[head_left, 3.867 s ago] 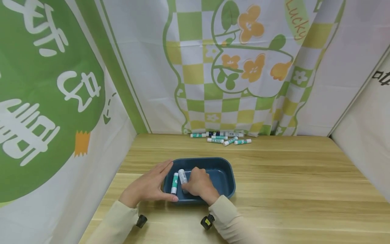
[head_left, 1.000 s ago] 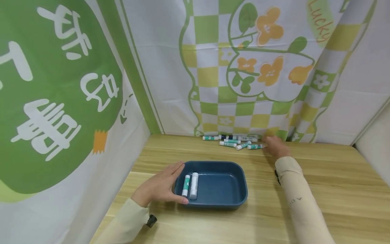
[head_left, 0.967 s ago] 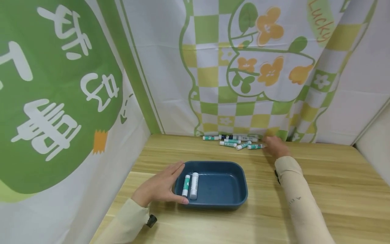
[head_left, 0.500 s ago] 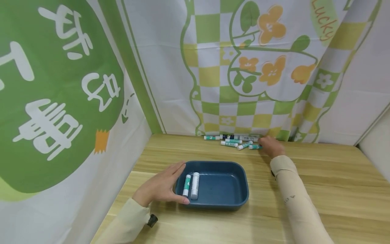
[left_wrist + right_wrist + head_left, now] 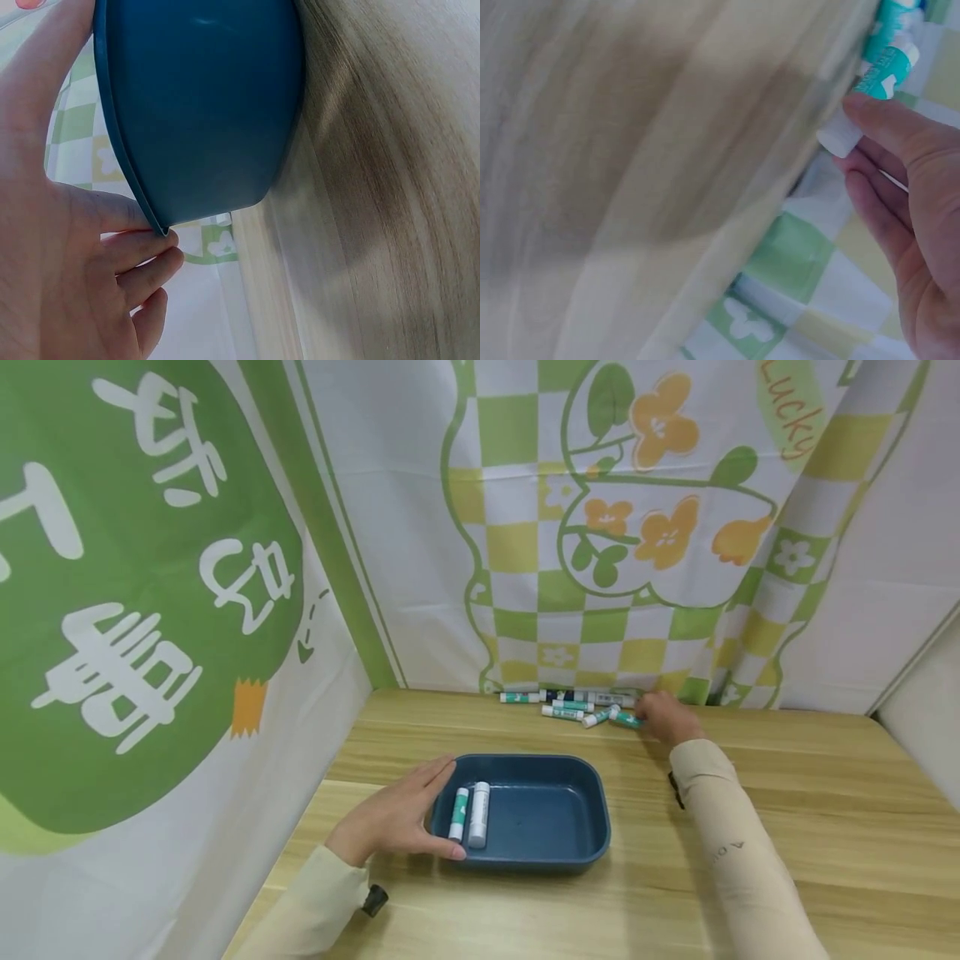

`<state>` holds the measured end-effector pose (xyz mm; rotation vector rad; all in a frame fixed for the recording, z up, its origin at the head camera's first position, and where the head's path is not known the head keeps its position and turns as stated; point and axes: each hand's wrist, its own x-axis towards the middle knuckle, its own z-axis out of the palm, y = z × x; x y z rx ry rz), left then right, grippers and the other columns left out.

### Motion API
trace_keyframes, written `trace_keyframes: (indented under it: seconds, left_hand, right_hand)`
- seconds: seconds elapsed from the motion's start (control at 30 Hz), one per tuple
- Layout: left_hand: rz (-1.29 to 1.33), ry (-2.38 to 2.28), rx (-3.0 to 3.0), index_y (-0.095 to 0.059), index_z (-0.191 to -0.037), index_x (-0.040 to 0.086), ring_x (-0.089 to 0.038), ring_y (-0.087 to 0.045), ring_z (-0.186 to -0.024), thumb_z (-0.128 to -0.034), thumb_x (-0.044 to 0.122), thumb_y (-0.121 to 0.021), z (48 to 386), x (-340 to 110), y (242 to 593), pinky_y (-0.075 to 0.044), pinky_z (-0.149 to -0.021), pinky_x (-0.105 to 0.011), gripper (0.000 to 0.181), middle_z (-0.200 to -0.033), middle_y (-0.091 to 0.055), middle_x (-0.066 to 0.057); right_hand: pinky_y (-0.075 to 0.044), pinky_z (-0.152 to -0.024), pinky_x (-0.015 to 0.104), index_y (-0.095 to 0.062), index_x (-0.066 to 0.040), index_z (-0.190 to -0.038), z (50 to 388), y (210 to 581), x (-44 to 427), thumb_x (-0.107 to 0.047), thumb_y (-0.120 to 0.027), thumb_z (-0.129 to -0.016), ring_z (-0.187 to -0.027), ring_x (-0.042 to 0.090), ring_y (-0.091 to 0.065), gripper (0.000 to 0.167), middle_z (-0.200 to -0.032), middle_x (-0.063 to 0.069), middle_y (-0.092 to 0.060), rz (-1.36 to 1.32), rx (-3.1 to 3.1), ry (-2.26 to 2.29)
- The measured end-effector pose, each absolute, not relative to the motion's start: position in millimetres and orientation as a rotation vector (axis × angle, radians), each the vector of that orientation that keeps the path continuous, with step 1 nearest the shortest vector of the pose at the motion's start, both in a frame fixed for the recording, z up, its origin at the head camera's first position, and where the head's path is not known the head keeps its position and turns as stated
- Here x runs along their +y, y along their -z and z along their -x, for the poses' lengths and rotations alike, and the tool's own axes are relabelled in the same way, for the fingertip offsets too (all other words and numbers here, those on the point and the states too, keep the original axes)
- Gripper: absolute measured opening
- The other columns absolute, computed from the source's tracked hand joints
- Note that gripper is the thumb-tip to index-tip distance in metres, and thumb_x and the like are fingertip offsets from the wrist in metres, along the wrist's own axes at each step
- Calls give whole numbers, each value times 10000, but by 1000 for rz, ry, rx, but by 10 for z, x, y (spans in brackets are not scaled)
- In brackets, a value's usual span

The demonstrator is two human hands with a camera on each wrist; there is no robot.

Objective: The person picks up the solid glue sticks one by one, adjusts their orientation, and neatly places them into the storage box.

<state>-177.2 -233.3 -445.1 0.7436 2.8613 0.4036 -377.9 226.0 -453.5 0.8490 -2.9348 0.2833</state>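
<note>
Brown wood table (image 5: 840,802) meets a checked cloth (image 5: 517,547) at the back, where the right hand (image 5: 670,720) pinches one small green tube (image 5: 627,719) by its white end, and the left hand (image 5: 392,817), spread wide, touches the left end of one blue box (image 5: 543,827). Two are in the box, a short green tube (image 5: 459,814) and a fat white tube (image 5: 479,814), so it looks like just the start. I count six loose tubes (image 5: 519,697) left by the cloth, four green, one dark, one grayish, though they overlap.
</note>
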Motion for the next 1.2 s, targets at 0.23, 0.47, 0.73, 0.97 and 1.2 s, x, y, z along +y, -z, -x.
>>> trace_keyframes:
  seconds: [0.23, 0.47, 0.73, 0.97, 1.2]
  left_hand:
    - [-727, -412, 2854, -165, -1698, 69, -362, -188, -1648, -763, 859, -708, 1768, -2334, 4457, -283, -1308, -562, 1338, -1789, -129, -123]
    - [-730, -403, 2857, -161, -1699, 69, -382, -184, -1646, -765, 863, -701, 1774, -2339, 4449, -271, -1309, -575, 1339, -1791, -121, -117]
    - [-734, -387, 2862, -179, -1695, 62, -402, -201, -1638, -773, 863, -694, 1766, -2320, 4446, -285, -1301, -585, 1326, -1787, -136, -127]
    - [-735, -394, 2867, -188, -1692, 52, -396, -217, -1635, -772, 851, -708, 1773, -2316, 4453, -306, -1291, -591, 1325, -1780, -164, -155]
    - [-738, -396, 2862, -177, -1695, 61, -387, -206, -1640, -771, 862, -696, 1776, -2324, 4466, -297, -1297, -586, 1329, -1787, -138, -128]
  right_hand:
    - [-268, -570, 279, -382, -145, -604, 3681, 4326, 2206, 25, -746, -924, -573, 114, -293, 514, -608, -45, -310, -892, -2906, -400]
    - [-584, -660, 377, -776, -30, -765, 3523, 4102, 2067, -21, -790, -901, -679, 159, -634, 137, -752, 62, -740, -866, -2932, -449]
    - [-630, -740, 447, -800, -35, -773, 3240, 3886, 1912, -81, -818, -886, -744, 211, -719, 124, -804, 102, -783, -835, -2927, -546]
    - [-653, -775, 451, -825, 17, -889, 3002, 3757, 1776, -107, -810, -904, -796, 263, -775, 126, -886, 171, -812, -745, -2984, -676]
    - [-652, -809, 443, -839, -12, -977, 2748, 3687, 1600, -161, -813, -923, -773, 196, -765, 161, -959, 146, -824, -655, -3055, -825]
